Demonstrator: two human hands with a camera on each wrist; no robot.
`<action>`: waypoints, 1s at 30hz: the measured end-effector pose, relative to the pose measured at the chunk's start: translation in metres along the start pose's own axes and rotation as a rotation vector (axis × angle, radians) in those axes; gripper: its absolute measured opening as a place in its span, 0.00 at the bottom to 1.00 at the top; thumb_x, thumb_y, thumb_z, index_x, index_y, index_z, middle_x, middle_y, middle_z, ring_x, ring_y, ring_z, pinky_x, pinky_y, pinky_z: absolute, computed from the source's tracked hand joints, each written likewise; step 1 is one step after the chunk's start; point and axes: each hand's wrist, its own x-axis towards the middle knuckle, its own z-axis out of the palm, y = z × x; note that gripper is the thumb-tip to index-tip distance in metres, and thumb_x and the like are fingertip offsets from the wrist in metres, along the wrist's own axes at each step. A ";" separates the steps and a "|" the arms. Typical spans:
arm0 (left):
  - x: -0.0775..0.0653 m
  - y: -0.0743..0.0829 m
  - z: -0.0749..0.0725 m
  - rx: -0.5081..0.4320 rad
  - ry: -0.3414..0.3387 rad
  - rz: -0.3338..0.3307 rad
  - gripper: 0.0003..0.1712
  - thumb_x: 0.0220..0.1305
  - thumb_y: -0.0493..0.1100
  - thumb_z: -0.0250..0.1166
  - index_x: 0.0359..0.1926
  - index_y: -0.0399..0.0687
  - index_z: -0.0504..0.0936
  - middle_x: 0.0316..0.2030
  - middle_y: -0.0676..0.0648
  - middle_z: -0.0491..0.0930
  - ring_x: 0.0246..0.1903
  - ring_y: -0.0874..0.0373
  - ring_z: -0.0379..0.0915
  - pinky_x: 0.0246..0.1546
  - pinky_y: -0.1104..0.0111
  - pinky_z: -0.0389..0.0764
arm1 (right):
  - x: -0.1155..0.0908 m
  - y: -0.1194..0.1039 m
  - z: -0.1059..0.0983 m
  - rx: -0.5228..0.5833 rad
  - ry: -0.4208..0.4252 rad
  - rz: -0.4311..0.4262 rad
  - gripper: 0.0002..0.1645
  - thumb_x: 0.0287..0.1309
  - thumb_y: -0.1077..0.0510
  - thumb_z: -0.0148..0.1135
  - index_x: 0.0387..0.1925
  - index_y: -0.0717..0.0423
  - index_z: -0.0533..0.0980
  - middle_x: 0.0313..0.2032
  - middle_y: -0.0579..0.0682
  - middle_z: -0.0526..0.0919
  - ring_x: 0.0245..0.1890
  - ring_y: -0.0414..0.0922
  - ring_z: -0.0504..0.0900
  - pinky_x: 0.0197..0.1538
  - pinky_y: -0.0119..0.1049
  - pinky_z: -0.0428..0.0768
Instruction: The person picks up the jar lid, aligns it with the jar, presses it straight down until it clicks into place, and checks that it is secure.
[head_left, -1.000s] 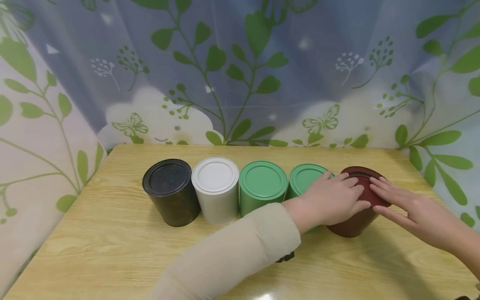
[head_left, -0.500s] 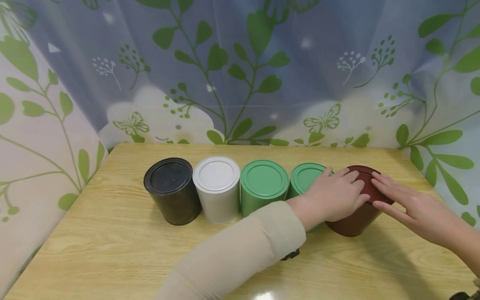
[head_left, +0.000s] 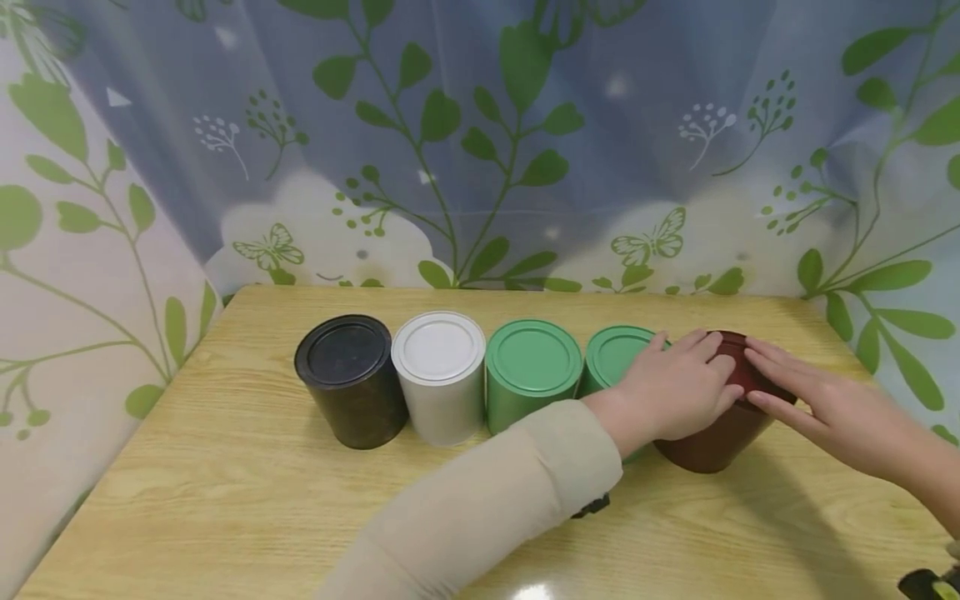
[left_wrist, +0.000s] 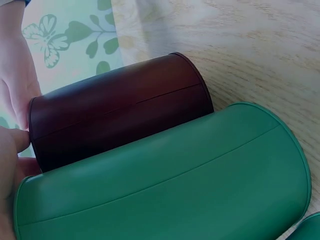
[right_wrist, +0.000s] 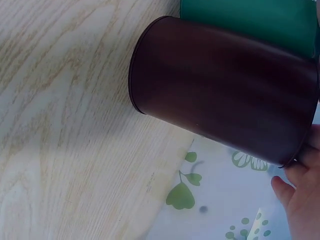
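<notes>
A dark red can [head_left: 720,437] stands at the right end of a row, beside a green can [head_left: 617,354]. My left hand [head_left: 671,387] lies across the tops of these two, its fingers spread loosely from the green lid to the red one and its thumb at the red rim. From the other side, my right hand [head_left: 840,408] rests its nearly straight fingers on the red can's lid edge. In the right wrist view, its fingertips [right_wrist: 296,172] are right at the rim of the red can [right_wrist: 220,85]. Part of the red lid is hidden under both hands.
To the left in the same row stand another green can [head_left: 534,358], a white can [head_left: 440,354] and a black can [head_left: 348,358], all upright and lidded. The wooden table [head_left: 225,500] ends at a leaf-printed curtain [head_left: 480,167].
The cans drift slightly right in the head view as the camera shifts. My left hand has edged a little further over the red lid; the right stays at its rim.
</notes>
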 end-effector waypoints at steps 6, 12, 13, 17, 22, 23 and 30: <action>0.002 0.006 -0.001 -0.014 -0.044 -0.014 0.30 0.70 0.64 0.29 0.71 0.72 0.48 0.71 0.64 0.37 0.69 0.68 0.29 0.68 0.62 0.43 | -0.003 0.002 -0.001 0.047 -0.057 0.018 0.37 0.66 0.50 0.53 0.70 0.58 0.54 0.68 0.63 0.55 0.61 0.67 0.61 0.51 0.62 0.64; 0.003 0.009 -0.001 -0.002 -0.076 -0.042 0.31 0.70 0.65 0.28 0.72 0.71 0.39 0.70 0.65 0.31 0.68 0.70 0.25 0.68 0.64 0.40 | -0.003 0.006 0.002 0.091 -0.091 -0.003 0.37 0.68 0.50 0.49 0.72 0.56 0.48 0.70 0.62 0.50 0.67 0.61 0.50 0.68 0.47 0.45; 0.004 0.009 -0.001 0.003 -0.081 -0.045 0.32 0.70 0.65 0.28 0.72 0.71 0.39 0.70 0.66 0.31 0.68 0.70 0.25 0.68 0.64 0.40 | -0.002 0.006 0.003 0.087 -0.092 -0.011 0.37 0.69 0.50 0.48 0.72 0.56 0.48 0.70 0.62 0.50 0.68 0.60 0.49 0.69 0.39 0.40; 0.006 0.010 -0.003 0.012 -0.099 -0.053 0.31 0.70 0.65 0.27 0.72 0.72 0.39 0.70 0.67 0.32 0.68 0.71 0.25 0.68 0.65 0.39 | -0.001 0.008 0.002 0.078 -0.104 -0.025 0.37 0.69 0.50 0.48 0.71 0.60 0.49 0.69 0.63 0.50 0.69 0.59 0.48 0.69 0.33 0.37; 0.008 0.009 -0.006 -0.010 -0.115 -0.060 0.31 0.70 0.66 0.29 0.71 0.73 0.42 0.70 0.67 0.35 0.68 0.71 0.28 0.68 0.65 0.40 | 0.003 0.005 -0.003 0.069 -0.155 0.014 0.37 0.69 0.47 0.48 0.70 0.61 0.51 0.69 0.63 0.51 0.68 0.61 0.50 0.67 0.51 0.47; 0.008 0.009 -0.006 -0.017 -0.119 -0.062 0.30 0.70 0.66 0.29 0.71 0.74 0.43 0.70 0.67 0.35 0.68 0.71 0.28 0.68 0.65 0.40 | 0.004 0.004 -0.005 0.073 -0.173 0.026 0.38 0.69 0.46 0.47 0.70 0.61 0.51 0.69 0.63 0.50 0.67 0.62 0.50 0.64 0.57 0.50; 0.006 0.005 -0.007 0.002 -0.136 -0.070 0.31 0.69 0.66 0.28 0.71 0.74 0.41 0.70 0.67 0.33 0.68 0.71 0.26 0.68 0.65 0.38 | 0.015 0.003 -0.015 0.152 -0.294 0.069 0.40 0.68 0.43 0.46 0.71 0.60 0.48 0.70 0.63 0.47 0.67 0.65 0.49 0.56 0.62 0.57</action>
